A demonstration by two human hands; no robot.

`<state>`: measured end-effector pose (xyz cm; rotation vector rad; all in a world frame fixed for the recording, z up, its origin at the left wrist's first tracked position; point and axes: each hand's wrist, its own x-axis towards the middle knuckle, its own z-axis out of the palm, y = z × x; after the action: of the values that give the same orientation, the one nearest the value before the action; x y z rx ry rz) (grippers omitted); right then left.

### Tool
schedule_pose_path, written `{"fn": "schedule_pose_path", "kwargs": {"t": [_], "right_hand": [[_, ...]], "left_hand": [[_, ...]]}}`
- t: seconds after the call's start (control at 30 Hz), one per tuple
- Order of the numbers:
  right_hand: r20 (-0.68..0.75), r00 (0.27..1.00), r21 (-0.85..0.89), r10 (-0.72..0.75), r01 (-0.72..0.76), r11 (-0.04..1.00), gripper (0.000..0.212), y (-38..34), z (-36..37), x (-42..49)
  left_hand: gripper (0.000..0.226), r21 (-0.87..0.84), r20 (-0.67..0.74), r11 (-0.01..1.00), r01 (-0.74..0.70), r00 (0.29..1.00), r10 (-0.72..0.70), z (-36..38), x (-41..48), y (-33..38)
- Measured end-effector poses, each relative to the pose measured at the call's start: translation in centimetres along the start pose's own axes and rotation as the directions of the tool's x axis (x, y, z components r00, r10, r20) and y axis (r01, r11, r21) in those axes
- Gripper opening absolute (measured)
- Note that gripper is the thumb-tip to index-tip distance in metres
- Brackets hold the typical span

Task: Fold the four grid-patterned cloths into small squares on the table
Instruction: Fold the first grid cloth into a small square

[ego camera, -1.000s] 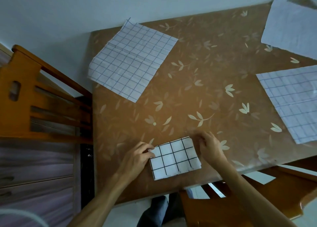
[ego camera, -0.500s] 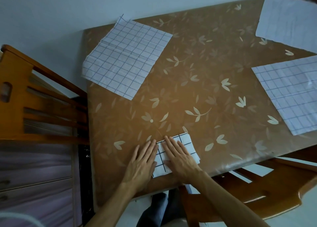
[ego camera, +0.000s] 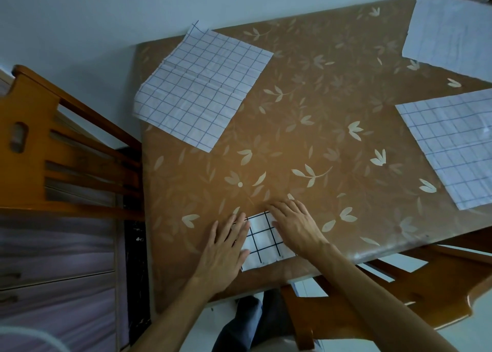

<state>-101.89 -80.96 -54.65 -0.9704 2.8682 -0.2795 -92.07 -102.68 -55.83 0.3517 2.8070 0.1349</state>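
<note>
A folded white cloth with black grid lines (ego camera: 262, 241) lies near the table's front edge. My left hand (ego camera: 225, 247) rests flat on its left side, fingers spread. My right hand (ego camera: 295, 225) lies flat over its right part, palm down. Neither hand grips anything. Another grid cloth (ego camera: 199, 88) lies spread out at the far left corner, slightly over the edge. A third grid cloth (ego camera: 452, 144) lies open at the right. A fourth pale cloth (ego camera: 452, 32) lies at the far right corner, its grid faint.
The table (ego camera: 306, 117) has a brown cover with a leaf pattern. A wooden chair (ego camera: 53, 144) stands at the left, another wooden chair (ego camera: 399, 298) at the front right. A wall runs behind the table. My knees show below the table edge.
Both hands moved from the cloth's side edges onto its top and now press flat on it; since half a second ago they have slid slightly apart.
</note>
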Motion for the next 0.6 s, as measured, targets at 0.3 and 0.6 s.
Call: {"fn": "schedule_pose_path", "kwargs": {"t": [0.3,0.6], "right_hand": [[0.185,0.980,-0.026,0.069,-0.065,0.998,0.028,-2.3,-1.8,2.4],[0.439,0.856,0.516,0.273,-0.489,0.703,0.024,-1.1,-6.2,1.3]], "left_hand": [[0.073,-0.258,-0.044,0.961,0.101,0.992,-0.116,-1.2,-0.5,-0.2],[0.082,-0.943,0.138,0.204,0.262,0.868,-0.477,-4.9,-0.2,-0.2]]}}
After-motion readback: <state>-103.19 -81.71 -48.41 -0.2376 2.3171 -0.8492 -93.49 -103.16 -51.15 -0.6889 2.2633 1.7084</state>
